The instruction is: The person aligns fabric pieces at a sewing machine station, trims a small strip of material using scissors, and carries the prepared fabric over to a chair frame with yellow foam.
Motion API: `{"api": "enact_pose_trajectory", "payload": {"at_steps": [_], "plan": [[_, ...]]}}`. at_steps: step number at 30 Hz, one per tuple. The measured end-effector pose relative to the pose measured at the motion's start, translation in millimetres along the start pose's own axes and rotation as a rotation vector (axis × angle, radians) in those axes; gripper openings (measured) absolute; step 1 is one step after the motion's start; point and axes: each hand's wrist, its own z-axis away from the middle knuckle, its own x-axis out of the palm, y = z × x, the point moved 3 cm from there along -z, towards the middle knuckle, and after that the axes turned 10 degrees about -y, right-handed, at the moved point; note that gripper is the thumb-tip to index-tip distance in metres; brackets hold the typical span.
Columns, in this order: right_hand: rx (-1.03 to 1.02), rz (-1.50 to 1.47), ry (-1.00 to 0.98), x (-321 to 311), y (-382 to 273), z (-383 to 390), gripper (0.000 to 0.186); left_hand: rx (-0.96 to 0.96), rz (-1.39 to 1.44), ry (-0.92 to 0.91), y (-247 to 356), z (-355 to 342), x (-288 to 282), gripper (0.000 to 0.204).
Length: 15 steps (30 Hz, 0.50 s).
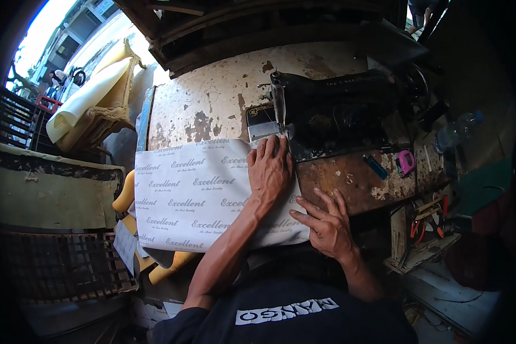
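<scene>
A white sheet (172, 200) with rows of grey print, its kind not certain, lies over the left part of the worn sewing table (183, 109). Its far right corner reaches the needle area of a black sewing machine (338, 112). My left hand (272, 172) rests flat on that corner, fingertips close to the presser foot (282, 127), fingers extended. Near the sheet's right edge, my right hand (329, 226) has its fingers spread, thumb side by the sheet; whether it touches the sheet is hard to tell. Nothing shows in either hand.
Right of the machine bed lie a pink object (406, 162) and a dark teal object (375, 167). Red-handled tools (430, 221) hang at a small wooden rack. A clear bottle (467, 126) stands far right. Rolled cream material (92, 97) leans at the left; yellow rolls (169, 268) lie below the sheet.
</scene>
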Motion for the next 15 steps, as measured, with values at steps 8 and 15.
{"api": "enact_pose_trajectory", "payload": {"at_steps": [8,15], "plan": [[0.100,-0.445,0.149,-37.9,54.9,-133.6,0.028,-0.009,0.007,-0.007,-2.7,-3.4,-0.6,0.051],[0.036,0.093,0.225,-5.2,84.9,-203.0,0.031,-0.015,0.030,0.005,-6.6,-0.7,6.6,0.051]]}}
